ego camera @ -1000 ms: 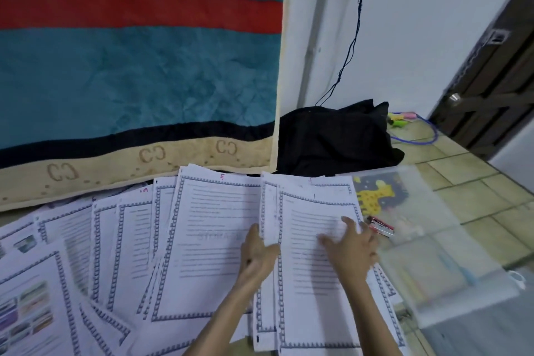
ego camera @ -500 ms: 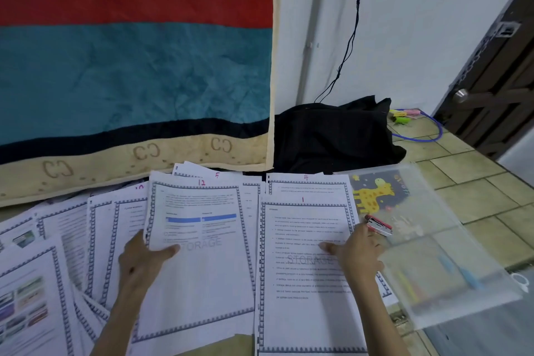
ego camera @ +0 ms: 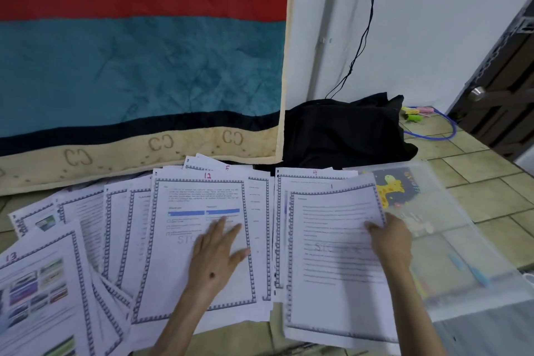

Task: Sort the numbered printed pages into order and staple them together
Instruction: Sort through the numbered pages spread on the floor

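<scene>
The printed pages [ego camera: 86, 254] lay fanned over the tiled floor [ego camera: 476, 182], below a hanging teal blanket [ego camera: 138, 66]. At the right a clear plastic folder [ego camera: 450, 240] lay beside them. Page 12 [ego camera: 202, 240] was under the left hand [ego camera: 215, 254], which rested flat with straight fingers. The right hand [ego camera: 390, 237] pinched the right edge of page 1 [ego camera: 332, 254], on top of page 4 [ego camera: 315, 175]. To sort well, the person should probably keep page 1 as the base and search the handwritten numbers for page 2. No stapler was visible.
</scene>
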